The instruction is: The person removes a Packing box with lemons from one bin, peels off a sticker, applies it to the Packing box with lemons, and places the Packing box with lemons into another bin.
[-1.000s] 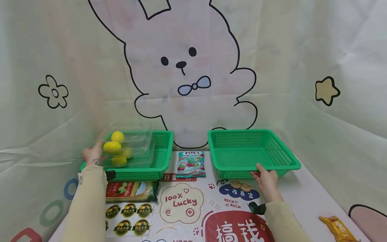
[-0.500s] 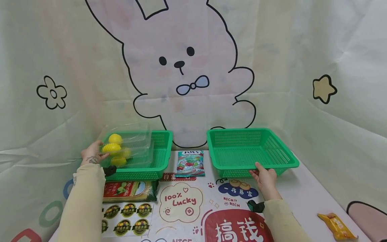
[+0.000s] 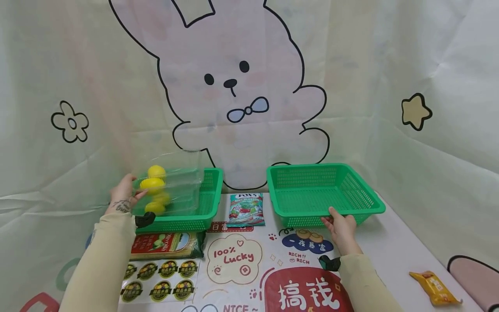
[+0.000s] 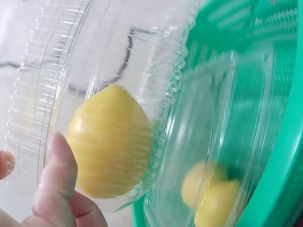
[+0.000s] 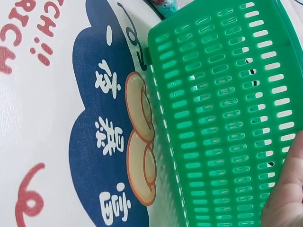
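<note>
At the left basket [image 3: 183, 224], my left hand [image 3: 124, 193] grips the left end of a clear plastic fruit box [image 3: 181, 167] with yellow lemons [image 3: 156, 172] inside. In the left wrist view the thumb and fingers pinch its ridged edge, and one lemon [image 4: 111, 142] shows large through the plastic. Below it, a second clear box [image 4: 199, 109] with lemons lies in the green basket. My right hand [image 3: 343, 229] holds the front rim of the right green basket [image 3: 327, 199], thumb over the rim and fingers beneath. Nothing lies inside that basket.
Between the baskets lies a Fox's candy bag [image 3: 246, 210]. A red and green packet [image 3: 167, 245] sits before the left basket, beside a sheet of round stickers [image 3: 160, 281]. An orange snack packet [image 3: 434, 288] lies at the right. Printed fabric walls [image 3: 249, 143] enclose the table.
My left hand has risen slightly and shifted right, and the upper lemon box has lifted with it. The right hand stays on the basket rim.
</note>
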A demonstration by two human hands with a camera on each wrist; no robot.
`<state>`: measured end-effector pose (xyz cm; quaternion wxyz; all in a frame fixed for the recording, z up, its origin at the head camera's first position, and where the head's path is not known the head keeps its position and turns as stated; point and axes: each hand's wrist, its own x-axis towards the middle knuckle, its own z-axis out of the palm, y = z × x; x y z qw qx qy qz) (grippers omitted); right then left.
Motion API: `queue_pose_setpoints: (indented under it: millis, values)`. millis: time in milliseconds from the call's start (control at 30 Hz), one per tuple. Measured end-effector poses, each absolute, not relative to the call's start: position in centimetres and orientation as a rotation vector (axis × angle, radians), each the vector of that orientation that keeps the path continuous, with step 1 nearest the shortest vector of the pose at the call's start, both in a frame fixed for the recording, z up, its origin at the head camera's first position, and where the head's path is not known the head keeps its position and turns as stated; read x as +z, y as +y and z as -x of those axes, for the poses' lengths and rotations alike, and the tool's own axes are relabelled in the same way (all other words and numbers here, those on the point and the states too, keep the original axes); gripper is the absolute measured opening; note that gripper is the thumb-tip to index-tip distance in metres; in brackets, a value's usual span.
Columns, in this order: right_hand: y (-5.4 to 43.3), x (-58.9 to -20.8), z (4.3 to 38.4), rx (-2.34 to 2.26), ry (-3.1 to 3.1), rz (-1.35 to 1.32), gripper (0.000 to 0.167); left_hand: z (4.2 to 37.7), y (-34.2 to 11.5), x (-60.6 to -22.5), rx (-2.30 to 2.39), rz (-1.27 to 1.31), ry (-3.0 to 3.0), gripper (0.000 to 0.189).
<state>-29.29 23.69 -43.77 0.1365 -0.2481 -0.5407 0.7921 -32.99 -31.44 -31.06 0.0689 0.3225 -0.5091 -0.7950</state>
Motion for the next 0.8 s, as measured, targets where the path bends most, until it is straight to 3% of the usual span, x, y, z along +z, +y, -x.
queue_pose_setpoints:
  millis: [267,533,700,800]
  values:
    - [23.7,-43.6,29.3,2.305,-1.532,0.709,0.026,30.9,-27.3,-29.7,-2.481,-0.79,-1.696,0.066]
    - [23.3,-43.3,29.5,2.324,-1.496,0.734,0.026,27.6,-22.9,-30.4,-2.488,-0.583,-1.846,0.04]
    - [23.4,-43.0,29.3,2.334,-1.495,0.753,0.026,25.2,-20.1,-31.3,-2.54,-0.484,-1.823,0.015]
    - [23.4,-42.8,29.0,2.363,-1.482,0.74,0.027,23.6,-18.5,-32.1,-2.555,-0.435,-1.837,0.013]
